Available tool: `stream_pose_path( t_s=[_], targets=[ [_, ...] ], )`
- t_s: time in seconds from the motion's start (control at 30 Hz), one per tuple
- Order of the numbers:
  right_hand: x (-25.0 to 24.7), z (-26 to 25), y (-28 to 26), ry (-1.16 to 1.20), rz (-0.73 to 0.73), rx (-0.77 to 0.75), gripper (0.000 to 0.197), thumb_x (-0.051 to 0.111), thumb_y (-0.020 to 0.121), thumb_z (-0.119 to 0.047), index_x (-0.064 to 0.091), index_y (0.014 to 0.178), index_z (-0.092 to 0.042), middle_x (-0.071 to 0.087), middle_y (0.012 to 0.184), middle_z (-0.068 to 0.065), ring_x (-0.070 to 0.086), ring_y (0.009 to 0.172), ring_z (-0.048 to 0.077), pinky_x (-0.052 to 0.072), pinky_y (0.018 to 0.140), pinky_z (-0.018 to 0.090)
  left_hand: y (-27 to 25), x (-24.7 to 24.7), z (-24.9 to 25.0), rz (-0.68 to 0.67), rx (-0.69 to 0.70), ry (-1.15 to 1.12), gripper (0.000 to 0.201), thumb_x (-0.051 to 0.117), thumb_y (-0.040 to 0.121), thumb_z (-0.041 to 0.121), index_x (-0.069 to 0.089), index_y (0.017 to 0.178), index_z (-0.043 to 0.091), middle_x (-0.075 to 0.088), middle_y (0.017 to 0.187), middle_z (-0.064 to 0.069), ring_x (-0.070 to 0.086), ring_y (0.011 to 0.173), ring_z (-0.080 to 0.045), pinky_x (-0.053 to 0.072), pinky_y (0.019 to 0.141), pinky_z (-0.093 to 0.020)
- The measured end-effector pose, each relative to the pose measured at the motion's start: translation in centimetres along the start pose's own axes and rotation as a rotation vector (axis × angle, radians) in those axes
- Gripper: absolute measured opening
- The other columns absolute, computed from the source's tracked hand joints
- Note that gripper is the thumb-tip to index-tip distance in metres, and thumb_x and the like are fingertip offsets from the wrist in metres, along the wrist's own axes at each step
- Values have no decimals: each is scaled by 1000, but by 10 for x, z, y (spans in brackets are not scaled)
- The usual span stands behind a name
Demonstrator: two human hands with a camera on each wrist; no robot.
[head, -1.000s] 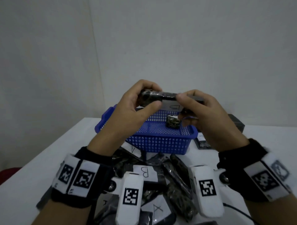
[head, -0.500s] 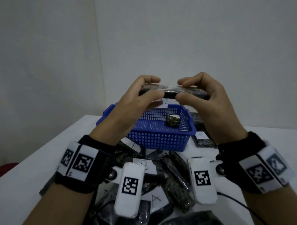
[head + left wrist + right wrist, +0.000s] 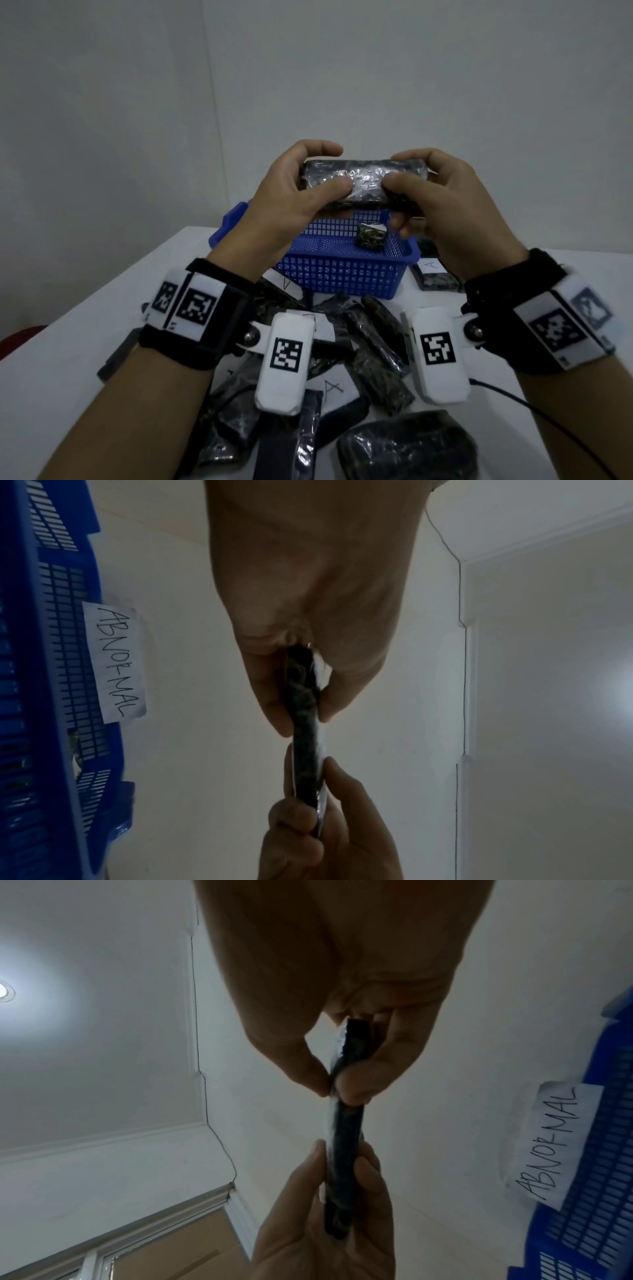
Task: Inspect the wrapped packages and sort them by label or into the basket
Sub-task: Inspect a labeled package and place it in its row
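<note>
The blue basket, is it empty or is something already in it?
Not empty. One small dark wrapped package lies on the floor of the blue basket, near its right wall; no other contents show.

A package (image 3: 366, 185) is held up over the basket (image 3: 342, 274), the left hand (image 3: 291, 195) on its left end and the right hand (image 3: 442, 202) on its right. One small package (image 3: 371, 237) sits in the basket. A pile of packages (image 3: 342, 359) lies on the table (image 3: 68, 342) in front of it.

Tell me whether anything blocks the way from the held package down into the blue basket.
Nothing visible does. The package, held by the left hand and right hand, hangs above the open blue basket, which holds one small package.
</note>
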State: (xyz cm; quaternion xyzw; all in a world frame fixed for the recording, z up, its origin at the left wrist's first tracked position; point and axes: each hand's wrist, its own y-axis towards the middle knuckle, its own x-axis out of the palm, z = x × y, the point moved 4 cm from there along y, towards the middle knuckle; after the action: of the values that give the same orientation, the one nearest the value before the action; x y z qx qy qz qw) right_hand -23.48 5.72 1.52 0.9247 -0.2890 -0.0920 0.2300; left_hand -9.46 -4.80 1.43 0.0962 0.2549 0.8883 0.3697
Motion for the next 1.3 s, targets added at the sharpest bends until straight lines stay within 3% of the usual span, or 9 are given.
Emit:
stream_pose_path(
  t_s=[0.2, 0.37, 0.53, 0.7, 0.87, 0.93, 1.07, 1.2, 1.3],
  targets=[
    [-5, -9, -1, -74, 0, -178, 20, 65, 95, -5, 56, 111, -13, 64, 86, 7, 53, 45, 17, 44, 42, 24, 1, 1, 2, -24, -12, 94, 26, 66, 94, 8, 55, 117, 13, 65, 115, -16, 72, 89, -25, 61, 72, -34],
    [-4, -12, -3, -64, -44, -215, 29, 63, 97, -6, 51, 124, -11, 62, 95, 9, 57, 58, 20, 52, 54, 27, 2, -3, 8, -19, -88, 98, 18, 52, 102, 25, 57, 108, 9, 68, 94, -6, 69, 68, -25, 60, 61, -29],
    [-5, -7, -1, -26, -9, -152, 11, 64, 98, -26, 64, 97, -15, 71, 92, 8, 67, 72, 20, 55, 62, 29, 4, -2, 8, -12, -29, 57, 24, 41, 106, 20, 59, 97, 7, 67, 92, -4, 69, 85, -27, 62, 70, -31],
    [-4, -3, 2, 83, -38, -84, 14, 68, 93, -13, 60, 81, -13, 66, 80, 6, 65, 70, 14, 55, 63, 25, 4, -3, 8, -24, 49, 98, 9, 54, 100, 9, 62, 96, 7, 66, 104, -18, 67, 97, -29, 61, 80, -34],
    [-4, -6, 2, 42, 2, -166, 14, 65, 79, -15, 55, 69, -15, 63, 86, 27, 60, 74, 23, 52, 62, 28, 2, -2, 9, -36, 88, 100, 16, 61, 83, 15, 63, 96, 6, 70, 110, -22, 70, 99, -34, 61, 84, -38],
    [-5, -9, 1, 51, -23, -183, 12, 65, 79, -13, 57, 70, -15, 64, 90, 28, 59, 77, 27, 53, 65, 29, 1, -1, 10, -34, 92, 103, 18, 59, 83, 15, 63, 99, 7, 71, 111, -17, 70, 101, -28, 60, 86, -36],
    [-9, -16, -1, 24, -124, -222, 14, 70, 77, -9, 63, 87, -14, 68, 91, -4, 62, 84, 18, 54, 78, 28, 3, -2, 7, -32, 58, 114, 11, 62, 94, 12, 62, 105, 9, 69, 114, -15, 69, 100, -19, 59, 91, -38],
    [-9, -9, 1, 55, -65, -161, 32, 70, 86, -3, 64, 115, -16, 68, 111, 4, 70, 86, 15, 58, 75, 29, 1, -5, 12, 13, 179, 187, 28, 67, 83, 5, 59, 109, 12, 70, 115, -8, 68, 107, -20, 57, 90, -34],
    [-7, -5, 0, 133, -33, -66, 31, 65, 91, 3, 62, 118, -14, 71, 107, 13, 74, 84, 17, 59, 72, 27, 0, -6, 14, 33, 203, 182, 34, 67, 82, 5, 57, 113, 13, 67, 117, -10, 67, 107, -21, 57, 91, -35]
  ],
)
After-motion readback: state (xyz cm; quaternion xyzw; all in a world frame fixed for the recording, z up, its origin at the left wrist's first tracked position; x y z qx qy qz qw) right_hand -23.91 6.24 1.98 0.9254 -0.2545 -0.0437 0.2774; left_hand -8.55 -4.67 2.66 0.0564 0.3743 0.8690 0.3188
